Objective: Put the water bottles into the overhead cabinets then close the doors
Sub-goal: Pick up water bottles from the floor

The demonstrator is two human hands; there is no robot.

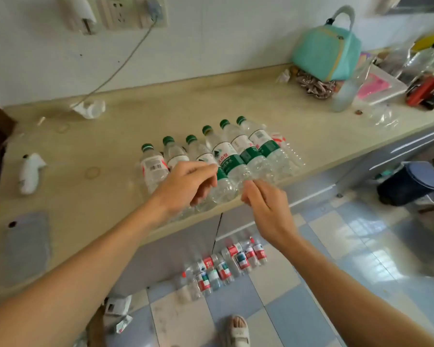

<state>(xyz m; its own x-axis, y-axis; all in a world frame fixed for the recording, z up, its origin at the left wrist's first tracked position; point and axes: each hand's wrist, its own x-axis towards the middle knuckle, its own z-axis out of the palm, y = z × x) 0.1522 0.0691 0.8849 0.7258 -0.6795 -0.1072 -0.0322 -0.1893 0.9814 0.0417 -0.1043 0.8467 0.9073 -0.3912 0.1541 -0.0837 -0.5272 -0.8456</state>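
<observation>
A pale beige desk (105, 136) runs under a white tiled wall. Six clear water bottles (232, 156) with green caps and green-and-white labels lie side by side near its front edge. The left hand (186, 182) curls its fingers (206, 171) over the middle bottles; the right hand (266, 204) pinches the clear wrap at their bases.
</observation>
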